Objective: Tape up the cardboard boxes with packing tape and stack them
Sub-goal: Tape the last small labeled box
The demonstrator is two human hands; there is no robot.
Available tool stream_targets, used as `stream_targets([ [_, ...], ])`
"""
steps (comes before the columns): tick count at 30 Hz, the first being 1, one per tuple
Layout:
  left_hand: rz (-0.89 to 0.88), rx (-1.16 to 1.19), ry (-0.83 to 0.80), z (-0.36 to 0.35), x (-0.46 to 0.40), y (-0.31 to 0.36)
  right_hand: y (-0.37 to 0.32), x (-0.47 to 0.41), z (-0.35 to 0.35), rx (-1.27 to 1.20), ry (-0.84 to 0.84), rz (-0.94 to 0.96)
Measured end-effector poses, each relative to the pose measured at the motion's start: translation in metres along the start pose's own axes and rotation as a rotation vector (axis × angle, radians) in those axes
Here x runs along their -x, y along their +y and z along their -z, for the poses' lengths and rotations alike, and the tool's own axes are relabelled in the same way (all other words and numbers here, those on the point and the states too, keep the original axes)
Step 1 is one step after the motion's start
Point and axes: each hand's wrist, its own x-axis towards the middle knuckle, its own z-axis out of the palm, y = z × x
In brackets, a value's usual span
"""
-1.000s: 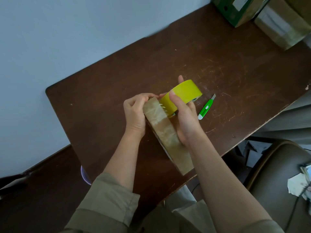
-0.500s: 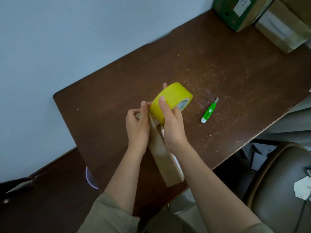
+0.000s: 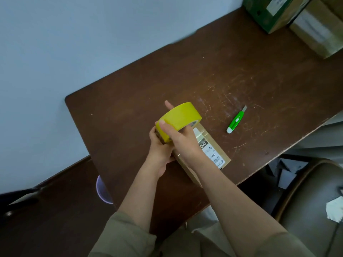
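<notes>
A flat brown cardboard box (image 3: 217, 145) with a white shipping label lies on the dark wooden table (image 3: 130, 101), near its front edge. My right hand (image 3: 181, 140) grips a yellow roll of packing tape (image 3: 179, 118) over the box's far left end, thumb on the roll's near side and a finger showing behind it. My left hand (image 3: 160, 151) holds the box's left end from the side, just under the roll. My hands and the roll hide that end of the box.
A green utility knife (image 3: 236, 121) lies to the right of the box. At the back right of the table stand a green box (image 3: 269, 13) and a brown taped box (image 3: 319, 32). A brown chair (image 3: 311, 201) sits at the lower right. A lilac bin (image 3: 102, 190) shows under the table.
The box has gone from standing on edge between my hands to lying flat with its label up. Both hands and the tape roll stayed at its far end.
</notes>
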Motion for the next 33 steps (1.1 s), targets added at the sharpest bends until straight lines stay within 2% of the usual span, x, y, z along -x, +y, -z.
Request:
stream_targets([
  [2,0.011,0.038,0.044,-0.002,-0.001,-0.003,0.0,0.001,-0.001,0.114,-0.024,0.041],
  [6,0.015,0.097,0.077,0.009,-0.006,-0.009,-0.013,-0.004,0.021,0.053,0.082,0.119],
  [8,-0.004,0.079,0.105,0.011,-0.003,-0.013,-0.017,-0.005,0.03,0.059,0.073,0.113],
  [9,-0.038,-0.004,0.145,0.011,-0.003,-0.016,-0.018,-0.006,0.032,0.075,0.05,0.095],
  [11,-0.148,-0.427,0.269,0.009,0.001,-0.018,-0.015,-0.01,0.036,0.1,0.023,0.079],
  [13,-0.353,-0.847,0.421,0.007,0.003,-0.013,-0.01,-0.014,0.041,0.091,0.026,0.111],
  [14,-0.476,-0.914,0.424,0.005,0.001,-0.008,-0.008,-0.015,0.044,0.074,0.027,0.128],
  [16,-0.613,-0.885,0.272,0.0,-0.004,0.002,-0.006,-0.012,0.047,0.02,0.015,0.128],
  [18,-0.599,-0.821,0.119,-0.005,-0.01,0.007,-0.005,-0.011,0.049,0.003,-0.002,0.113],
  [20,-0.615,-0.814,0.072,-0.005,-0.015,0.007,-0.003,-0.011,0.05,0.036,-0.002,0.115],
  [24,-0.536,-0.405,-0.12,-0.004,-0.015,0.004,-0.006,-0.014,0.057,0.02,-0.007,0.072],
  [25,-0.5,-0.379,-0.149,-0.005,-0.015,0.003,-0.007,-0.014,0.059,0.011,-0.014,0.041],
  [27,-0.47,-0.425,-0.144,-0.008,-0.017,0.001,-0.006,-0.016,0.065,0.075,-0.018,0.034],
  [30,-0.533,-0.471,-0.028,-0.019,-0.018,-0.004,-0.008,-0.013,0.077,0.375,0.028,0.141],
  [33,-0.592,-0.488,0.064,-0.027,-0.017,-0.007,-0.016,-0.016,0.099,0.318,0.199,0.148],
])
